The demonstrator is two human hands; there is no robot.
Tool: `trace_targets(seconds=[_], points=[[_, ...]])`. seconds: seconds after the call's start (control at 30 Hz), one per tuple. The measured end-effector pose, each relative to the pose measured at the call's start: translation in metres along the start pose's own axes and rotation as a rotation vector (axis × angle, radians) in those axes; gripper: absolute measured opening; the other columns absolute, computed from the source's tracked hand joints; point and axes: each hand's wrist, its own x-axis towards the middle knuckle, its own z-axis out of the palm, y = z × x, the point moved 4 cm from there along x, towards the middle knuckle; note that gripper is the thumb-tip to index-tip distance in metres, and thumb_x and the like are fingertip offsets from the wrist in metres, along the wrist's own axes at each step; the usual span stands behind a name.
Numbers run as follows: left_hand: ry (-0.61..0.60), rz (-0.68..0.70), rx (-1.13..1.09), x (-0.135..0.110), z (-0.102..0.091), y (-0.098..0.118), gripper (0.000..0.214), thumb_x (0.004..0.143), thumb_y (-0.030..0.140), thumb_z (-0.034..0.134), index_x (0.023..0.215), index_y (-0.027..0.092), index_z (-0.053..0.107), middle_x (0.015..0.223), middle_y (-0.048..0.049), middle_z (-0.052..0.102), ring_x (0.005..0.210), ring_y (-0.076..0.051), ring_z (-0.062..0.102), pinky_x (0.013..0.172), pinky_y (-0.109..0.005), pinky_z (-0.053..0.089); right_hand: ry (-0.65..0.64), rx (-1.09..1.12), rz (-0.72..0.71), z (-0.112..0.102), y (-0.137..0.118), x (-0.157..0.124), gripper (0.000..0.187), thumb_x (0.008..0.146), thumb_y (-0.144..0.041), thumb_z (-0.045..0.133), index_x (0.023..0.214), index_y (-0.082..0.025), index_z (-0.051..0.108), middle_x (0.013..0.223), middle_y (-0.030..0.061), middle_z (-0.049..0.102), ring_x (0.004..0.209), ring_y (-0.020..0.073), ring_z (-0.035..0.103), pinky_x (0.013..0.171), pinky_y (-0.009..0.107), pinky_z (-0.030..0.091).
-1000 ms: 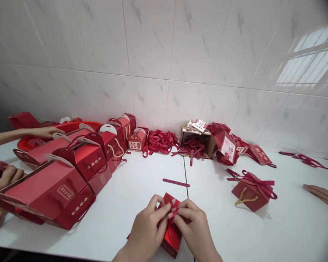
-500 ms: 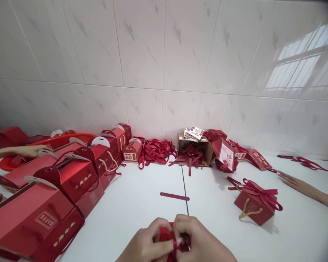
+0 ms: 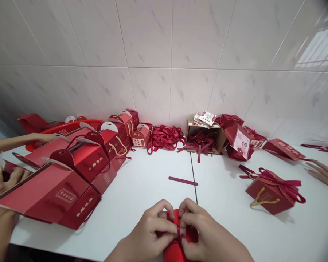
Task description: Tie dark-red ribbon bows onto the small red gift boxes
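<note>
My left hand (image 3: 149,233) and my right hand (image 3: 207,234) meet at the table's near edge over a small red box (image 3: 177,251). Both pinch a thin red ribbon (image 3: 178,230) on top of the box, fingertips pressed together. Most of the box is hidden under my hands. A loose red strip (image 3: 183,181) lies on the white table (image 3: 147,182) just beyond them.
Stacked red gift boxes (image 3: 79,171) fill the left, with other people's hands (image 3: 2,180) at them. A finished box with ribbon bow (image 3: 273,193) sits right; another person's hand (image 3: 322,173) lies beyond it. Ribbon pile (image 3: 165,137) and cardboard box (image 3: 203,140) stand by the wall.
My hands have closed together over the box and pinch the ribbon tighter. The camera view shifted. The hand at the right reached in across the table, then drew back.
</note>
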Motion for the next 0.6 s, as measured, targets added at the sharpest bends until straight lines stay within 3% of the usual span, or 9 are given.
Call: trace_targets(seconds=[0.17, 0.3, 0.4, 0.47, 0.6], points=[[0.039, -0.091, 0.068, -0.009, -0.014, -0.006, 0.019, 0.081, 0.014, 0.056, 0.084, 0.021, 0.073, 0.086, -0.0037, 0.051, 0.061, -0.008, 0.050, 0.058, -0.021, 0.042, 0.064, -0.018, 0.010, -0.013, 0.006, -0.012, 0.019, 0.069, -0.002, 0.049, 0.069, -0.020, 0.042, 0.098, 0.0030, 0.048, 0.073, 0.0118, 0.053, 0.066, 0.025, 0.045], [0.024, -0.199, 0.128, -0.013, -0.021, -0.010, 0.016, 0.081, 0.016, 0.052, 0.083, 0.020, 0.067, 0.086, -0.0029, 0.051, 0.056, -0.008, 0.046, 0.053, -0.021, 0.040, 0.164, -0.058, 0.005, -0.018, 0.016, -0.022, 0.017, 0.074, -0.005, 0.047, 0.072, -0.021, 0.041, 0.101, 0.0038, 0.048, 0.079, 0.0138, 0.054, 0.073, 0.028, 0.046], [0.093, -0.262, 0.109, -0.011, -0.022, -0.010, 0.010, 0.081, 0.017, 0.053, 0.079, 0.020, 0.063, 0.098, -0.0055, 0.054, 0.087, -0.016, 0.056, 0.078, -0.028, 0.046, 0.319, -0.094, -0.021, -0.015, 0.019, -0.026, 0.017, 0.075, -0.007, 0.048, 0.072, -0.021, 0.040, 0.107, 0.0056, 0.047, 0.093, 0.0179, 0.054, 0.080, 0.032, 0.046], [0.101, -0.292, 0.009, -0.008, -0.018, -0.009, 0.007, 0.082, 0.022, 0.055, 0.078, 0.021, 0.061, 0.115, -0.0070, 0.054, 0.113, -0.022, 0.050, 0.099, -0.037, 0.038, 0.428, -0.138, -0.044, -0.010, 0.019, -0.027, 0.015, 0.076, -0.009, 0.049, 0.074, -0.021, 0.041, 0.115, 0.0073, 0.045, 0.106, 0.0218, 0.050, 0.086, 0.036, 0.043], [-0.002, -0.324, -0.167, -0.003, -0.007, -0.008, 0.015, 0.086, 0.033, 0.053, 0.077, 0.022, 0.058, 0.136, -0.0056, 0.048, 0.131, -0.025, 0.037, 0.108, -0.044, 0.031, 0.590, -0.217, -0.087, -0.005, 0.018, -0.027, 0.011, 0.077, -0.012, 0.051, 0.076, -0.022, 0.046, 0.120, 0.0084, 0.042, 0.119, 0.0270, 0.040, 0.093, 0.044, 0.039]])
